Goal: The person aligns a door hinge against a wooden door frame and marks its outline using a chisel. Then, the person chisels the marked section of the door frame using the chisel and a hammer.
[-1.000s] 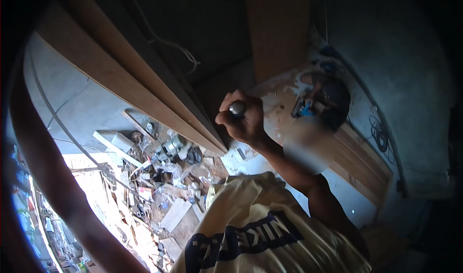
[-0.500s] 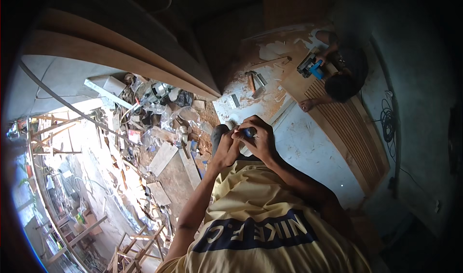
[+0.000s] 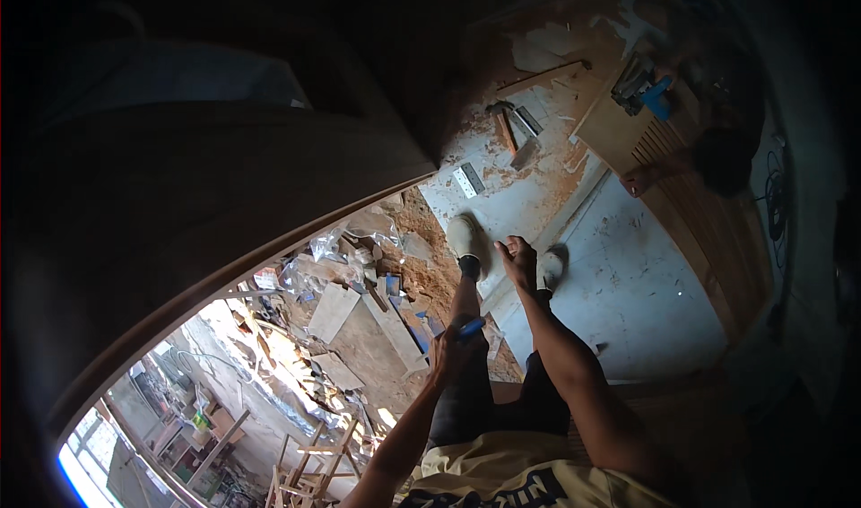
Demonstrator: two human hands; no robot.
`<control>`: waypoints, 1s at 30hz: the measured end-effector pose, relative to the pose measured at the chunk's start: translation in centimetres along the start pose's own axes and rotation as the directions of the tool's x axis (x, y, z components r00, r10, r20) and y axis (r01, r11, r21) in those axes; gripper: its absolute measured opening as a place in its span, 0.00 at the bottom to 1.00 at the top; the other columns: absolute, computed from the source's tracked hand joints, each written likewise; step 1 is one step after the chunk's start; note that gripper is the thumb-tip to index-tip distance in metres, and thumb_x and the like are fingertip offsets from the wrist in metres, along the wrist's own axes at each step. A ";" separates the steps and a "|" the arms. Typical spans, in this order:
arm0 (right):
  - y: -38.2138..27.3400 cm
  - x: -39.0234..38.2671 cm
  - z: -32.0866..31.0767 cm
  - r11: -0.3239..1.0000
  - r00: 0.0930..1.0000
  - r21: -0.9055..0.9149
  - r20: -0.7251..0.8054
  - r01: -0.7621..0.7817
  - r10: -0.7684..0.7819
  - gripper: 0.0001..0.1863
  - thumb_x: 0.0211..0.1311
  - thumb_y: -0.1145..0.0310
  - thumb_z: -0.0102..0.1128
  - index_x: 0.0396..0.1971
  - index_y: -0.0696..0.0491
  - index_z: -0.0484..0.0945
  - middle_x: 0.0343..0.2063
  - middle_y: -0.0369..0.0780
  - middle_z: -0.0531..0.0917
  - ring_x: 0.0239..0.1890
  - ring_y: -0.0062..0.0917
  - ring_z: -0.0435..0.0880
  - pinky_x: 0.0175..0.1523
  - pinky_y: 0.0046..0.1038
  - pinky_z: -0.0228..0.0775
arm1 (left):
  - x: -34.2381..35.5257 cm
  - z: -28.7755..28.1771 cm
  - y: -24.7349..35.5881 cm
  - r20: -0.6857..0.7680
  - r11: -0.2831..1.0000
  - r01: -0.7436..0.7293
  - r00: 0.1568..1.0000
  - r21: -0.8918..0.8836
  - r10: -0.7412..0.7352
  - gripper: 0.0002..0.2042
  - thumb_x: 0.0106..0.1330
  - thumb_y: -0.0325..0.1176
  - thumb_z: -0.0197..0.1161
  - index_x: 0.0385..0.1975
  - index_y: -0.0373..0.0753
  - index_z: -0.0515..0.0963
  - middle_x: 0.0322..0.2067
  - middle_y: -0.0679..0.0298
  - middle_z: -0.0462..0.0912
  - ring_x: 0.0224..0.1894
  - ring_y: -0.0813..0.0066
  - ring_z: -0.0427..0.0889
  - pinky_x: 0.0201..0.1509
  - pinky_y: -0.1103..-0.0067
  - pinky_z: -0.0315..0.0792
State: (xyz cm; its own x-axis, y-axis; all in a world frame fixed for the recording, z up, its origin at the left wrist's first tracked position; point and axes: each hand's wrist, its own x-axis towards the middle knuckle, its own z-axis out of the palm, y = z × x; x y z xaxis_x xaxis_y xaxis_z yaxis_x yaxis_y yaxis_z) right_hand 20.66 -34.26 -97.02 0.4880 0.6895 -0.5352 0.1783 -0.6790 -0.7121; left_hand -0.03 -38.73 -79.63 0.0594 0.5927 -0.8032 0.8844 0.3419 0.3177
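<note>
My left hand [image 3: 451, 354] is down over my left thigh. Its fingers are closed round a short blue stick-like thing [image 3: 471, 328], whose exact kind I cannot make out. Farther forward, my right hand [image 3: 520, 261] hovers above the floor between my two shoes, its fingers loosely bent and thumb apart, with nothing visible in it. A metal hinge [image 3: 468, 180] lies on the pale floor ahead of my left shoe [image 3: 465, 236]. Beyond it are a claw hammer [image 3: 507, 133] with an orange-brown handle and another hinge [image 3: 527, 121].
A long wooden panel edge [image 3: 269, 266] crosses the left side. Below it lies rubble with board offcuts [image 3: 332, 312]. At the right, another person crouches by a slatted wooden door [image 3: 691, 221] with a blue power tool [image 3: 656, 98]. A cable [image 3: 777, 185] lies by the wall.
My hands, together before, have separated: the left came back toward my thigh with the blue thing, the right reaches forward. The view has shifted; the wooden panel now covers more of the left.
</note>
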 end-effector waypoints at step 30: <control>10.5 9.1 15.4 0.985 0.997 -0.151 0.005 -0.080 0.081 0.11 0.50 0.68 0.67 0.30 0.56 0.76 0.29 0.54 0.84 0.34 0.49 0.84 0.41 0.46 0.76 | 6.2 5.5 -7.8 -0.248 0.973 -0.168 0.947 0.160 0.205 0.19 0.50 0.48 0.76 0.26 0.39 0.77 0.22 0.52 0.84 0.25 0.48 0.84 0.32 0.59 0.77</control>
State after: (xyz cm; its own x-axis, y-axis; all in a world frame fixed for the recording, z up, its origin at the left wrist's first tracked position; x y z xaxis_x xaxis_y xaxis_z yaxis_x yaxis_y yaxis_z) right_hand 13.81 -31.24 -116.32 0.4967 0.6332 -0.5936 0.2660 -0.7621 -0.5903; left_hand -4.01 -41.75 -89.91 0.1225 0.8118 -0.5710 0.9241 0.1165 0.3639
